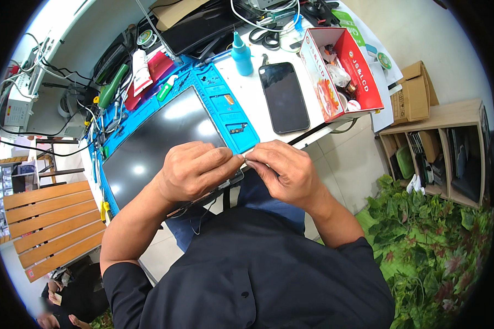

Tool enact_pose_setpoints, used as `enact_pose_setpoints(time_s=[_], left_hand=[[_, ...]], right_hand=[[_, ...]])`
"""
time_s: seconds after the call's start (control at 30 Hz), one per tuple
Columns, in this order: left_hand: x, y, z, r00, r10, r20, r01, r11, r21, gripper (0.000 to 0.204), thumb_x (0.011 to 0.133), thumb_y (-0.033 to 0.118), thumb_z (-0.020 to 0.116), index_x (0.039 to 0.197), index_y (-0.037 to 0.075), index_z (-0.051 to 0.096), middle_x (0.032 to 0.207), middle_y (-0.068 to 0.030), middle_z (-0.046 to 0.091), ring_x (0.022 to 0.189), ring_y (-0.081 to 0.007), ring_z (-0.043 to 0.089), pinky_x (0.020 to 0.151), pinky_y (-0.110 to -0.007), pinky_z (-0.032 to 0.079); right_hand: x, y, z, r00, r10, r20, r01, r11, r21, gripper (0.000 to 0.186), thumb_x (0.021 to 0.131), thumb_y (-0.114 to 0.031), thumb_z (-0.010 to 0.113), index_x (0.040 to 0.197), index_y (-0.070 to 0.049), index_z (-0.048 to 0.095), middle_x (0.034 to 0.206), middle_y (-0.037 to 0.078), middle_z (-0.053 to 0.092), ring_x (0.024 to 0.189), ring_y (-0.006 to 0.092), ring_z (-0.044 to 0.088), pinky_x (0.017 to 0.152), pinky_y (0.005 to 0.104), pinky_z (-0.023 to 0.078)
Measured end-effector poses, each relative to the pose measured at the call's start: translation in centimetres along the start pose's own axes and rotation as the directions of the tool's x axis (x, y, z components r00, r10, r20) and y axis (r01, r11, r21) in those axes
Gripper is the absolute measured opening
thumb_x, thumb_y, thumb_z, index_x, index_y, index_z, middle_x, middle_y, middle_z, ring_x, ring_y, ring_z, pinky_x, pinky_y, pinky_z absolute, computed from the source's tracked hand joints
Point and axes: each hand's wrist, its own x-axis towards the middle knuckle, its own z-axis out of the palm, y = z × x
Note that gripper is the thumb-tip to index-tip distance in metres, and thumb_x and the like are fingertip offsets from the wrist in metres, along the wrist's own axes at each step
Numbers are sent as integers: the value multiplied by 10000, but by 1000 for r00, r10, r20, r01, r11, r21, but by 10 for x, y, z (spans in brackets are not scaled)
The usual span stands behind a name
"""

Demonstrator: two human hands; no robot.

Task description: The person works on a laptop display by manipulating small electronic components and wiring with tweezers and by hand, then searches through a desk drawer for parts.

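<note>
My left hand [196, 171] and my right hand [286, 171] meet fingertip to fingertip near the front edge of the table. Both are closed in a pinch on something tiny and pale between them, too small to name. Beneath and beside my left hand lies a dark flat display panel [162, 140], tilted across a blue silicone work mat [237, 130]. Thin dark strips and a thin cable [199, 221] hang below my left hand at the panel's near edge. The mat's compartments hold small parts, among them a small black piece [237, 129].
Beyond my right hand lie a black smartphone [284, 98] and a red-and-white box [362, 82] of small items. A teal dropper bottle [241, 55], scissors [266, 37] and a green-handled tool [113, 86] are farther back. A wooden shelf [442, 126] stands right. Another person [79, 296] is lower left.
</note>
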Motion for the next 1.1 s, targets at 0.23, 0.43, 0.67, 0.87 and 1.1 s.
enact_pose_setpoints(time_s=[0.23,0.43,0.67,0.87,1.1], left_hand=[[2,1,12,991,-132,-24,129,986,-102,267,821,111,907,1059,85,790,956,-27,706,687,-215,693,586,-363,555],[2,-2,11,983,-181,36,184,975,-123,297,768,53,940,1034,86,813,975,-54,756,718,-217,739,604,-357,582],[7,-1,11,933,-326,150,354,903,-243,218,797,43,919,983,97,818,939,-52,749,720,-248,738,620,-370,584],[16,-9,8,721,-617,317,693,649,-313,96,911,82,887,964,37,820,900,-79,755,684,-198,712,638,-333,561],[30,-10,17,612,-692,384,775,622,-114,156,963,173,869,1025,30,859,859,-121,767,705,-253,744,673,-382,580]], right_hand=[[0,2,-1,999,-9,50,11,998,-57,261,895,76,829,1129,16,730,1043,174,741,945,372,751,815,464,616],[2,2,-3,997,34,70,-30,998,-47,208,914,57,818,1089,20,712,1008,170,727,931,379,744,808,475,606],[0,4,-5,970,214,118,-228,966,121,158,953,40,813,1084,-4,735,974,148,739,857,354,748,743,445,587],[0,6,-7,960,280,14,-279,950,141,108,982,39,805,1072,0,759,986,144,754,817,306,742,712,399,575],[-5,6,-9,956,294,-6,-291,948,126,100,998,43,782,1090,13,754,976,146,746,815,310,739,706,393,580]])
